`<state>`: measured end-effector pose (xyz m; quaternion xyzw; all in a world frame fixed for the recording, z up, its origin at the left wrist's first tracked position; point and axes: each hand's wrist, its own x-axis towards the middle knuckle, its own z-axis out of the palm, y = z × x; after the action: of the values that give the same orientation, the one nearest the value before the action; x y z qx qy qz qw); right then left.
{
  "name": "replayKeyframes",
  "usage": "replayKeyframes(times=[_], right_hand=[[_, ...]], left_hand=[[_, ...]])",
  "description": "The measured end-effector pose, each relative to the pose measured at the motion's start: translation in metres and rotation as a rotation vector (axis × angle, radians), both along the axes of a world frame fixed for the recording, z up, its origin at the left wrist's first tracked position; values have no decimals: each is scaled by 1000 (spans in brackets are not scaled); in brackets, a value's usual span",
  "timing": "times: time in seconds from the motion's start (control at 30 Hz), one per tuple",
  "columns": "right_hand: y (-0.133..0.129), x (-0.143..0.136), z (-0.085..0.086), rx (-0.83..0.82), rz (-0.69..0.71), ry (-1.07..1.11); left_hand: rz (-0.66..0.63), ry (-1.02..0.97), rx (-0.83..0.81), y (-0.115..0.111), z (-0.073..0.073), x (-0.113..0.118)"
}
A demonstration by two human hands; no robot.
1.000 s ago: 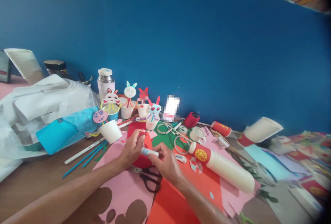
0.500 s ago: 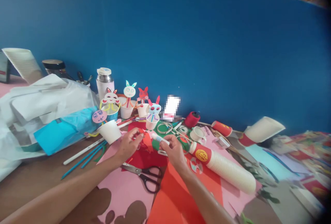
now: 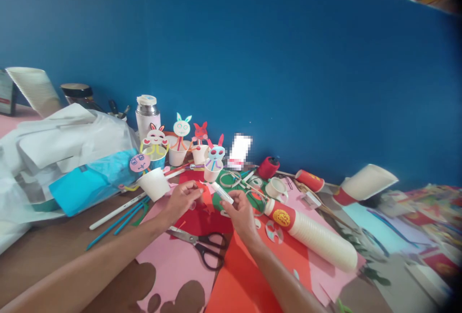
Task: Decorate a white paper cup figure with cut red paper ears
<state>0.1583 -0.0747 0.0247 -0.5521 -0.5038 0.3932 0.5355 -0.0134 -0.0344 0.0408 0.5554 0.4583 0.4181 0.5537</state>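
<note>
Writing on the white tube (image 3: 221, 192) is too small to read; slim and tilted, it sits in the right grip (image 3: 243, 213), grasped; whether the left grip (image 3: 183, 202) pinches red paper (image 3: 207, 201), I cannot tell.

On the bench (image 3: 54, 245), scissors (image 3: 195, 239) are lying on paper (image 3: 173, 274) before you, cup figures (image 3: 215, 153) are standing behind your hands (image 3: 242, 213), a bag (image 3: 75, 135) is resting left, stacked cups (image 3: 321, 241) are lying right.
</note>
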Motion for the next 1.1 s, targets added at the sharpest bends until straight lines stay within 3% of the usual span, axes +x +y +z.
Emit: replayKeyframes(times=[0.37, 0.53, 0.77, 0.97, 1.1], right_hand=[[-3, -2, -2, -25, 52, 83], [-3, -4, -3, -32, 17, 88], [-11, -23, -2, 84, 0, 108], [-17, -29, 5, 75, 59, 5], [-16, -23, 3, 18, 100, -32]], left_hand=[[48, 8, 33, -3, 1, 1], [-54, -136, 17, -9, 1, 6], [-152, -156, -89, -26, 2, 16], [-79, -344, -86, -31, -1, 20], [-17, -358, -49, -31, 0, 20]])
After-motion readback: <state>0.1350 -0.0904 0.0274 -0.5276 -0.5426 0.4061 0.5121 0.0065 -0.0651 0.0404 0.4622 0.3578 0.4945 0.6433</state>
